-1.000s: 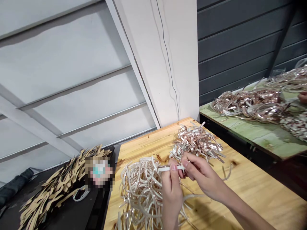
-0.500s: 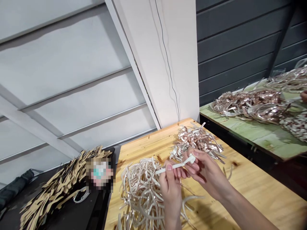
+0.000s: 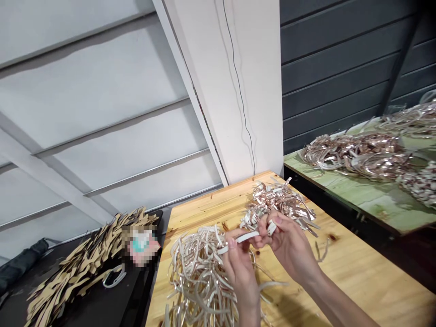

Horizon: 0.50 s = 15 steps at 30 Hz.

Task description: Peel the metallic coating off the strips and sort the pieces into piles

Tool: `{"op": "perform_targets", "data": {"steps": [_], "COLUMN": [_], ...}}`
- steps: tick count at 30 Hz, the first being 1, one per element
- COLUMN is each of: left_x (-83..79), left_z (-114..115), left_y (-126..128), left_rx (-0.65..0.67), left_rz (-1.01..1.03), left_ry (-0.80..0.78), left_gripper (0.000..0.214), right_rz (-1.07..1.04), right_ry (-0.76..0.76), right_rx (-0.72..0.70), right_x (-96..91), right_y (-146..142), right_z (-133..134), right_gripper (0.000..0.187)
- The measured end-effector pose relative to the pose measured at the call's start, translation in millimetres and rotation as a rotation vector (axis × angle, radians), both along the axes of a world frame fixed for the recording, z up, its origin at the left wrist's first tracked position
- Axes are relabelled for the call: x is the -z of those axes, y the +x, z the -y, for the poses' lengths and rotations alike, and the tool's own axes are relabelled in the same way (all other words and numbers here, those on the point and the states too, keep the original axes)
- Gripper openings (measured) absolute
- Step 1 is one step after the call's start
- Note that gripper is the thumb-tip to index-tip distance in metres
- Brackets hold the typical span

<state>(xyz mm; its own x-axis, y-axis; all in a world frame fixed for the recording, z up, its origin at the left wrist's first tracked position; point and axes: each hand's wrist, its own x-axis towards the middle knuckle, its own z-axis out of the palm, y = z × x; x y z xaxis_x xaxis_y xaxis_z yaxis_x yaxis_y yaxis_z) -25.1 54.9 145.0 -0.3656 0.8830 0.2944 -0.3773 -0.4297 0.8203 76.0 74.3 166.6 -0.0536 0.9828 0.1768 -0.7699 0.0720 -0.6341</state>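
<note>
A narrow white strip (image 3: 247,236) runs between my two hands above the wooden table (image 3: 354,277). My left hand (image 3: 240,259) pinches it with the thumb on top. The fingers of my right hand (image 3: 286,240) are closed on the strip's other end, where a small white folded or knotted part shows. Below and beside my left hand lies a loose heap of long white and metallic strips (image 3: 200,272). Just behind my right hand is a pile of shorter rose-gold and white strips (image 3: 277,200).
To the left, a black table (image 3: 98,304) carries a long row of tan strips (image 3: 85,263), a white loop (image 3: 115,277) and a blurred patch. At the right, a green-topped table (image 3: 371,195) bears bundles of shiny strips (image 3: 361,152). A white pillar (image 3: 252,91) rises behind.
My right fingers have curled further around the strip's end, and the strip now bends more. Both hands stay in nearly the same place. The other person's hand at the right edge is out of view.
</note>
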Motion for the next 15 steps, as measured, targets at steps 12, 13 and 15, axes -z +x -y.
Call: {"op": "perform_targets", "data": {"steps": [12,13,15], "left_x": [-7.7,-9.9,-10.2], "left_z": [-9,-11,-20], "left_y": [-26,-34,-51], "left_rx": [-0.169,-0.243,-0.275], "left_rz": [-0.024,-0.005,0.009], "left_ry": [0.103,0.079,-0.007], "left_gripper": [0.034,0.038,0.047], "right_rz": [0.105,0.141,0.206], "right_ry": [-0.237,-0.241,-0.219], "right_rx": [-0.256,-0.316,-0.402], "right_x": [17.2,18.6,14.2], "right_y": [-40,-44,-44], "right_z": [12,14,19], "right_gripper": [0.029,0.026,0.023]}}
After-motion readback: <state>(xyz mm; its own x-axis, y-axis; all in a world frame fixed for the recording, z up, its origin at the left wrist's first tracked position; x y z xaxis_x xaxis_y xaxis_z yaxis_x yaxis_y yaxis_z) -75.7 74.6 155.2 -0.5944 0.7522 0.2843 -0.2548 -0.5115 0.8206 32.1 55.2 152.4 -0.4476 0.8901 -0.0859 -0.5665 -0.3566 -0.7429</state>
